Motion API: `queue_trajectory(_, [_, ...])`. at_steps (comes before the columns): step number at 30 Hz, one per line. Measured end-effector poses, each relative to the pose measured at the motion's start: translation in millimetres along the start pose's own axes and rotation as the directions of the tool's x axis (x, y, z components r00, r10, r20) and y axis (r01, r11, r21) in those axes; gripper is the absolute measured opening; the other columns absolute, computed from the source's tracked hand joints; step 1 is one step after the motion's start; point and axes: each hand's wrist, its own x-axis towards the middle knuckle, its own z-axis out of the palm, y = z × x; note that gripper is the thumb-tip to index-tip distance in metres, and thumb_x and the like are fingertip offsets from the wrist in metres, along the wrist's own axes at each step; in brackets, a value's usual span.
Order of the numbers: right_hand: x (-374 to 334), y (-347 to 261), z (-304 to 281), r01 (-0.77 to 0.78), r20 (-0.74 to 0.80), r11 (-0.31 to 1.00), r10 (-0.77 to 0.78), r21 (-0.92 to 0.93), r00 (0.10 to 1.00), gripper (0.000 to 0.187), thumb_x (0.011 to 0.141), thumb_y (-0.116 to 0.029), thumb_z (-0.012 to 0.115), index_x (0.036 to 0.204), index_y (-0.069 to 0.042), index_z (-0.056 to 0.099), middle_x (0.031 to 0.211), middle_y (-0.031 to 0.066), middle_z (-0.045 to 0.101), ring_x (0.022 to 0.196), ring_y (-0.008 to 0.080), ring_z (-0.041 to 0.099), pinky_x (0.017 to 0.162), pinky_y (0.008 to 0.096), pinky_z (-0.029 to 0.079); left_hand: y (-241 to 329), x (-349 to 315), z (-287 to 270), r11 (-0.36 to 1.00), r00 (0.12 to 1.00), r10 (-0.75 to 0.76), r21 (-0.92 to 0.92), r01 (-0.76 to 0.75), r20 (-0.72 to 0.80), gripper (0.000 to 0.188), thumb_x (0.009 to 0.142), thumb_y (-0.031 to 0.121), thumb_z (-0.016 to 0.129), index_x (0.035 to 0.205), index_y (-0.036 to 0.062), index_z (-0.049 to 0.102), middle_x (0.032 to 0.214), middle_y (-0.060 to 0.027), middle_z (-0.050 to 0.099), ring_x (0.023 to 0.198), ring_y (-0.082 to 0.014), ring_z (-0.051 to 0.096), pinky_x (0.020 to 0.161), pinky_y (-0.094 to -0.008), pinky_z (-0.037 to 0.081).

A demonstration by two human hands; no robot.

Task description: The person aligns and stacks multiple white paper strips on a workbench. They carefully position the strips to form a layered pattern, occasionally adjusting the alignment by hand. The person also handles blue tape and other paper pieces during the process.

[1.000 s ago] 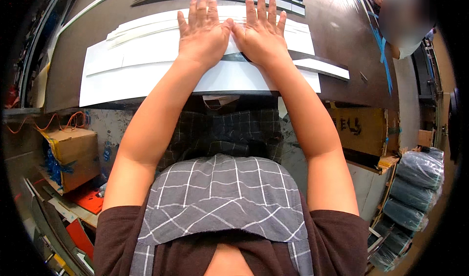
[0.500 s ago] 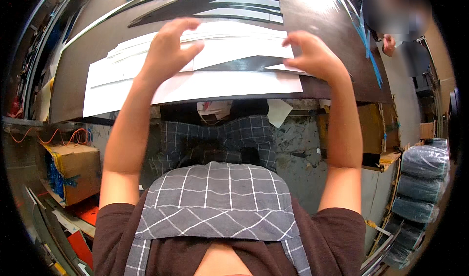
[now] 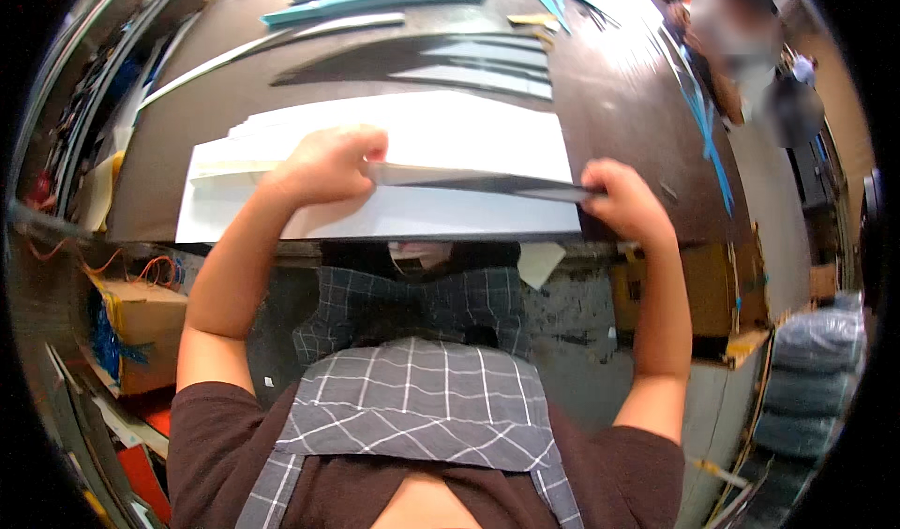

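Observation:
My left hand point(image 3: 328, 165) and my right hand point(image 3: 626, 196) are both closed on a long, thin strip point(image 3: 469, 182), held on edge just above the table's near side. It looks dark between my hands, with a pale length running out left of my left hand. Motion blurs it somewhat, and its material cannot be made out. Beneath and behind it lie white sheets point(image 3: 469, 131) with a slanted, stepped upper edge. Another white sheet area point(image 3: 450, 218) reaches the table's front edge.
Dark curved pieces point(image 3: 366, 65) lie beyond the sheets on the brown table point(image 3: 619, 107). Farther back are a pale strip point(image 3: 216, 59) and a teal bar point(image 3: 375, 4). Blue strips point(image 3: 703, 126) lie at the right edge, near another person's arm point(image 3: 727, 93). A cardboard box point(image 3: 141, 342) stands lower left.
Both hands, apart and over the sheets before, have come down nearer and closed on the strip. It is now lifted between them. The view has shifted, so the table appears lower.

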Motion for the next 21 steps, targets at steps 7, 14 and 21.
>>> queue_trajectory(7, [19.1,-65.8,-19.7,-0.062,-0.126,0.989,0.045,-0.132,0.991,0.015,0.085,-0.004,0.065,0.098,0.0,0.071,0.094,0.0171,0.068,0.09,0.0347,0.067,0.082,0.043,0.052,-25.4,-30.2,-26.9,0.998,0.998,-0.049,0.032,0.051,-0.046,0.017,0.08,0.004,0.06,0.096,0.002,0.067,0.094,-0.0155,0.066,0.092,-0.0344,0.065,0.085,-0.045,0.052])
queue_trajectory(14, [190.5,-139.7,-14.6,0.31,-0.039,0.934,-0.322,-0.178,0.946,0.028,0.089,-0.006,0.061,0.116,0.0,0.065,0.106,0.0226,0.069,0.098,0.0352,0.068,0.089,0.0425,0.052,-130.7,-58.5,-125.8,0.916,0.896,-0.302,0.162,0.367,-0.326,0.027,0.079,0.005,0.058,0.105,0.0022,0.067,0.089,-0.0188,0.067,0.086,-0.0347,0.067,0.078,-0.0436,0.052])
queue_trajectory(21, [374.4,-173.0,40.2,0.29,-0.023,0.957,-0.29,0.003,0.957,0.035,0.087,-0.012,0.061,0.121,-0.005,0.065,0.099,0.0138,0.068,0.088,0.0252,0.063,0.081,0.0362,0.051,-287.7,-13.0,-160.2,0.85,0.83,-0.362,0.216,0.481,-0.424,0.025,0.081,0.009,0.057,0.103,0.0082,0.067,0.095,-0.0155,0.072,0.093,-0.0359,0.068,0.081,-0.0462,0.052])
